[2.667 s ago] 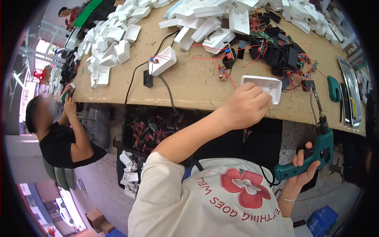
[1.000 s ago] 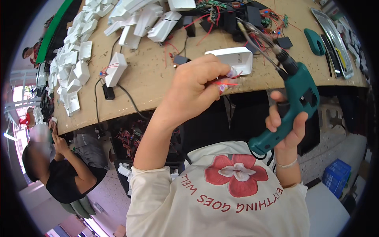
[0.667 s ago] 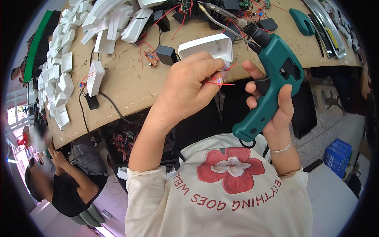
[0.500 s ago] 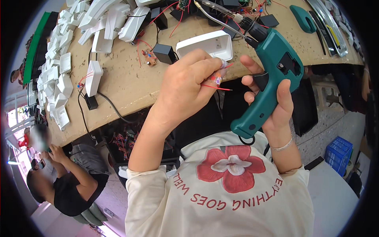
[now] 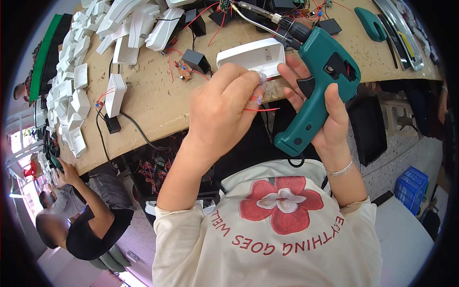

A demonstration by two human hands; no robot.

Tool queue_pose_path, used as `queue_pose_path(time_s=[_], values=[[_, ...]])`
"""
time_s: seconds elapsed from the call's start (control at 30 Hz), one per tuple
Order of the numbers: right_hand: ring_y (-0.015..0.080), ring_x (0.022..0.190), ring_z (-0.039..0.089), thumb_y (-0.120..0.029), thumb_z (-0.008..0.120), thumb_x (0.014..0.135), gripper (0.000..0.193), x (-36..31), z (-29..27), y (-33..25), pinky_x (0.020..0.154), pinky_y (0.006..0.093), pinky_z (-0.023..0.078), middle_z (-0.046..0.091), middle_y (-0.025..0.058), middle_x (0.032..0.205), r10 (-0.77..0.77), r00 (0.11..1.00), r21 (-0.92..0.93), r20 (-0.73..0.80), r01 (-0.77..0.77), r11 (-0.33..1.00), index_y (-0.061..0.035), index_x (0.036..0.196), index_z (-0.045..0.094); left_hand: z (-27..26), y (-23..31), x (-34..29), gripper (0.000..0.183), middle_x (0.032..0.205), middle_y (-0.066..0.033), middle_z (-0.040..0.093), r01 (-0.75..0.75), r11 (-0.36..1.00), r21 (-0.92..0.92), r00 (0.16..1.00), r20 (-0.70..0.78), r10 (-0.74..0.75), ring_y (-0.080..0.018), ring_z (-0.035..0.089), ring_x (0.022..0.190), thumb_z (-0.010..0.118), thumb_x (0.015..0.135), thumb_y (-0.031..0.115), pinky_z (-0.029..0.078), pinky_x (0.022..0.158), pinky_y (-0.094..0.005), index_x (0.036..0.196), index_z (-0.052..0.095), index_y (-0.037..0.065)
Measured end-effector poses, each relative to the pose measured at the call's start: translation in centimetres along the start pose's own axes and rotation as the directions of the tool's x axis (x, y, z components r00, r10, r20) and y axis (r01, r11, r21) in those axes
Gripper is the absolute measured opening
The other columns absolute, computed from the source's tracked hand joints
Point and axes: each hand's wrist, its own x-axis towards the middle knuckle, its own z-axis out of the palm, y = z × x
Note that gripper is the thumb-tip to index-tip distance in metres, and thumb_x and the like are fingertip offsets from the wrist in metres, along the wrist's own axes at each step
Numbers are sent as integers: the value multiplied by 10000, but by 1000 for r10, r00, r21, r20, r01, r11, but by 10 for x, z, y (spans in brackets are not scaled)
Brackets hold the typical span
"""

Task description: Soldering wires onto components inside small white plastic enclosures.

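My left hand [image 5: 217,112] is closed in a pinch above the table's near edge, with colourful wrapping on its fingertips. A thin red wire [image 5: 263,109] sticks out of its grip to the right; whatever else lies between the fingers is hidden. A green soldering gun [image 5: 306,122] with a black trigger rests in my right hand [image 5: 334,126], fingers around its handle. Its metal tip and bent feed tube [image 5: 256,21] point up and left over the table. Just beyond my left hand lies an open white plastic case [image 5: 251,53].
White plastic shells [image 5: 71,100] heap at the left. Black boxes [image 5: 196,60], a small circuit board [image 5: 183,70] and red wires lie nearby. A white adapter case [image 5: 114,95] trails a black cable. A green tool [image 5: 370,24] sits far right. Another person [image 5: 95,220] works at left.
The soldering gun and my right hand have shifted slightly left and up, closer to my left hand. My left hand has turned a little, still pinching the red wire.
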Motion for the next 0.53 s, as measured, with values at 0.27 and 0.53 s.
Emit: queue_pose_path(time_s=[0.27, 0.53], values=[[276, 1070, 509, -386, 571, 808, 693, -5, -7, -16, 827, 335, 481, 402, 210, 1258, -42, 999, -145, -7, 41, 989, -7, 1306, 271, 6, 18, -3, 121, 705, -28, 514, 233, 926, -298, 970, 9, -241, -74, 462, 578, 646, 732, -10, 359, 498, -190, 817, 560, -7], [208, 844, 597, -19, 586, 715, 571, -20, 24, -11, 757, 312, 498, 475, 228, 1158, -329, 943, -563, -52, 244, 789, 29, 1236, 355, 8, 15, -4, 132, 650, -32, 493, 388, 721, -575, 911, 120, -395, -92, 448, 529, 655, 734, 46, 374, 475, -203, 812, 569, -18]])
